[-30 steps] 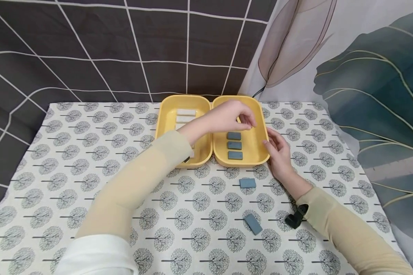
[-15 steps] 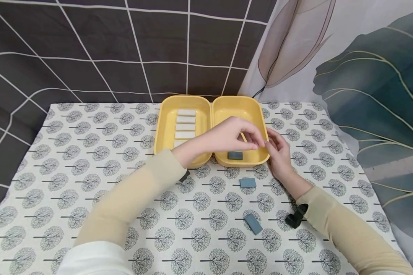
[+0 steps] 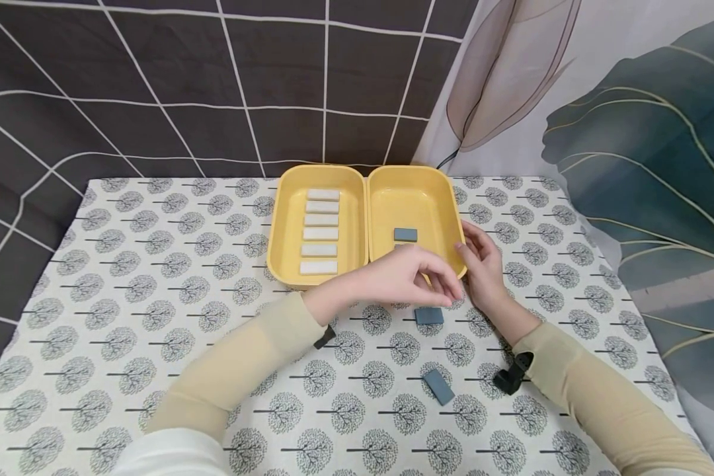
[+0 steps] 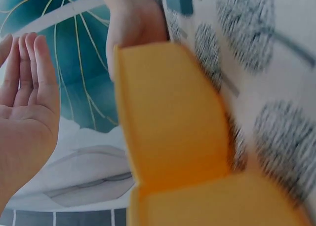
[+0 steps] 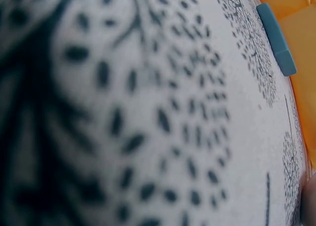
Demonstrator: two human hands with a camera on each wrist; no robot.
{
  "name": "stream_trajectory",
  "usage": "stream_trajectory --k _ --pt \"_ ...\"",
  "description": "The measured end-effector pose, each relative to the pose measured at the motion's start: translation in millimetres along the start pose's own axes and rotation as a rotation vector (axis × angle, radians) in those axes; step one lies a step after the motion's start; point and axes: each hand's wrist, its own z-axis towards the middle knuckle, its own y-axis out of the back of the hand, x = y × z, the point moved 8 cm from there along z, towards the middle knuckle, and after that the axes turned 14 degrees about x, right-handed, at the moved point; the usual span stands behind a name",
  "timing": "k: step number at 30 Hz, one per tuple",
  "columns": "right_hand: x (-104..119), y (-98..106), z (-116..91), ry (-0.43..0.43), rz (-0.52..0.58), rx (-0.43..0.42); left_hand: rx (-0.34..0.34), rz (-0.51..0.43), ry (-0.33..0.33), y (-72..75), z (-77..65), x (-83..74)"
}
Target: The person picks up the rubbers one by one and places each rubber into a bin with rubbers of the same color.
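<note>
My left hand (image 3: 413,274) hovers over the front rim of the right yellow box (image 3: 437,192), its fingers loosely bent and nothing in them. The left wrist view shows its bare palm (image 4: 27,117). Just below the fingers lies a blue-grey rectangular block (image 3: 430,317) on the cloth. Nearer the front, a second such block (image 3: 439,387) rests at a slant. Inside the right box one blue-grey block (image 3: 406,235) shows; my left hand hides what lies in front of it. My right hand (image 3: 484,268) grips the box's right side, thumb at the rim, fingers outside.
Joined to the right box on its left stands another yellow box (image 3: 279,225), with several white blocks (image 3: 320,233) in a column. A tree-patterned cloth (image 3: 214,344) covers the table. Behind rises a dark gridded curtain (image 3: 274,73), with a leaf-printed curtain (image 3: 648,165) at the right.
My left hand has come forward from above the back of the right box to its front rim, near the closer loose block. The right hand and the boxes have stayed in place.
</note>
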Motion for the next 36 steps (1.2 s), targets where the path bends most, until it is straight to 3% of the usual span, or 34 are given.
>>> stream_trajectory --k 3,17,27,36 --pt "0.2 -0.2 0.2 -0.006 -0.004 0.002 0.037 -0.027 -0.006 -12.2 2.8 5.6" --pt "-0.9 -0.8 0.5 -0.001 0.026 0.019 0.245 0.066 0.029 -67.2 22.3 33.1" --pt "0.2 -1.0 0.9 0.017 0.027 0.025 0.348 0.085 0.065 -90.3 29.1 41.3" --pt "0.7 -2.0 1.1 0.015 0.015 0.033 0.398 0.174 0.091 -103.5 30.7 44.5"
